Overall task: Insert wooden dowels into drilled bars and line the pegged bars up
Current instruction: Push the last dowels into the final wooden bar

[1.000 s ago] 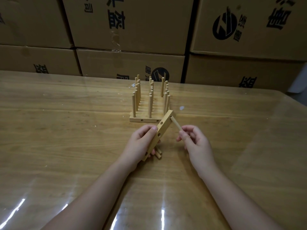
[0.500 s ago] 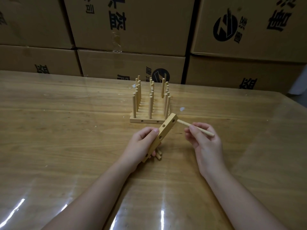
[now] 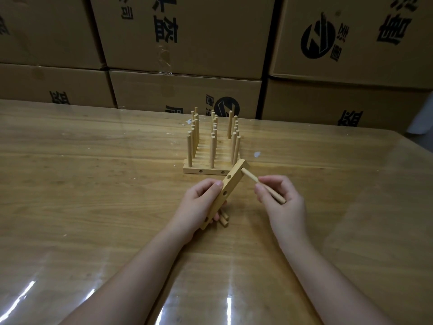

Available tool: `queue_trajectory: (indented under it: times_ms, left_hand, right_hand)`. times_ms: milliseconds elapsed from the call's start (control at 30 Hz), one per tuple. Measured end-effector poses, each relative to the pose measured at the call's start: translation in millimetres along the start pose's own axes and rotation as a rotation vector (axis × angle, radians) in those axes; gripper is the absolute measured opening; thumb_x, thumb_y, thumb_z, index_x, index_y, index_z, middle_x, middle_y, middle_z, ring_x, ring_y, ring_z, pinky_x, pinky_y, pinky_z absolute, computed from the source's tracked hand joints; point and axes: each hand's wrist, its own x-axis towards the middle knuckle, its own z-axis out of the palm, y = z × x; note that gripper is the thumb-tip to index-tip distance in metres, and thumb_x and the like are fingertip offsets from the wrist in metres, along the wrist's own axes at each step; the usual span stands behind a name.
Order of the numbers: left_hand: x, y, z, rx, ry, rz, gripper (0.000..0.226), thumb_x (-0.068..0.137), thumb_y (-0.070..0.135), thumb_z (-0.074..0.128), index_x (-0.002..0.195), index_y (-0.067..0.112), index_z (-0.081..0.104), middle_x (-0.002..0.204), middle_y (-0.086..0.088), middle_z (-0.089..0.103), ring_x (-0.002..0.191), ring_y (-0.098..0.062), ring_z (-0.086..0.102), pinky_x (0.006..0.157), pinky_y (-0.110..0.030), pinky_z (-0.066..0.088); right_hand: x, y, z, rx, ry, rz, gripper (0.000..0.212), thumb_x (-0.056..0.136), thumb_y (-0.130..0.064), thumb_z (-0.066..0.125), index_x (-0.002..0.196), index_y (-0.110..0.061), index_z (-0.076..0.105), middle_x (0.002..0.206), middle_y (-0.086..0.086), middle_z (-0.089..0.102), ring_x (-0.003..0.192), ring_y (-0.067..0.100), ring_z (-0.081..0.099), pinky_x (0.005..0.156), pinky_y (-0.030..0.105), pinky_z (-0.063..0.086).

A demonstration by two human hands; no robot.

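1. The left hand [image 3: 199,205] is just below the centre of the frame. Its fingers [image 3: 216,185] are curled round a drilled wooden bar [image 3: 230,185], with the thumb on the face that shows three holes.
2. The bar is tilted, its upper end pointing to the upper right and its lower end close to the table [image 3: 93,184]. Whether that end touches the table cannot be told.
3. The right hand [image 3: 283,207], right of centre, pinches a dowel [image 3: 250,176] between the thumb and the fingers [image 3: 260,191].
4. The dowel slants up to the left, and its far tip meets the bar near the upper end. How deep it sits in a hole cannot be made out.
5. A few loose dowels [image 3: 223,219] lie on the table just under the bar's lower end, partly hidden by the bar and the left hand.
6. Just beyond the hands, at the centre of the frame, pegged bars [image 3: 203,171] stand lined up side by side, their pegs upright in three rows.
7. Stacked cardboard boxes [image 3: 187,31] with black print fill the top of the frame behind the table.
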Motion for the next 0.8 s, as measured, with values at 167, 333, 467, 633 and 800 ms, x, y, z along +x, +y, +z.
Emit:
queue_trajectory:
  times_ms: [167,333,467,633,800]
  left_hand:
    - [-0.3,-1.1,-0.5,0.046,0.006,0.005,0.019,0.096,0.032,0.05,0.095,0.027,0.068,0.071,0.001,0.067,0.05,-0.008,0.056,0.048,-0.019,0.047]
    - [-1.5,-1.1,0.9,0.094,0.037,0.052,0.016,0.095,0.031,0.052,0.093,0.025,0.067,0.077,-0.004,0.064,0.049,-0.006,0.054,0.048,-0.018,0.047]
    - [-2.5,0.4,2.4,0.148,0.027,0.078,0.013,0.095,0.029,0.054,0.09,0.027,0.066,0.089,-0.017,0.062,0.051,-0.006,0.052,0.049,-0.019,0.046]
    - [-3.6,1.3,1.3,0.175,0.026,0.088,0.015,0.095,0.028,0.054,0.095,0.022,0.067,0.096,-0.026,0.061,0.051,-0.01,0.053,0.049,-0.019,0.045]
    - [-3.8,1.3,1.0,0.213,0.024,0.091,0.013,0.094,0.031,0.054,0.093,0.027,0.067,0.096,-0.023,0.061,0.053,-0.008,0.052,0.05,-0.02,0.045]
  right_hand:
    - [-3.1,2.2,0.4,-0.271,0.037,-0.224,0.017,0.084,-0.013,0.068,0.088,-0.029,0.064,0.083,-0.014,0.065,0.081,0.004,0.062,0.069,0.019,0.05]
    - [-2.7,3.7,0.1,-0.265,0.057,-0.248,0.017,0.084,-0.011,0.068,0.089,-0.027,0.065,0.085,-0.016,0.066,0.083,0.001,0.062,0.071,0.013,0.047]
    - [-1.8,4.1,-0.1,-0.275,0.065,-0.257,0.019,0.084,-0.01,0.069,0.088,-0.028,0.064,0.085,-0.018,0.065,0.084,-0.004,0.061,0.07,0.006,0.043]
    - [-1.6,5.6,-0.3,-0.243,0.058,-0.239,0.02,0.084,-0.011,0.068,0.087,-0.031,0.064,0.082,-0.02,0.065,0.081,-0.003,0.062,0.067,0.006,0.044]
    - [-0.8,5.1,-0.6,-0.22,0.044,-0.196,0.023,0.085,-0.014,0.068,0.085,-0.037,0.063,0.083,-0.019,0.066,0.076,0.002,0.063,0.065,0.012,0.046]
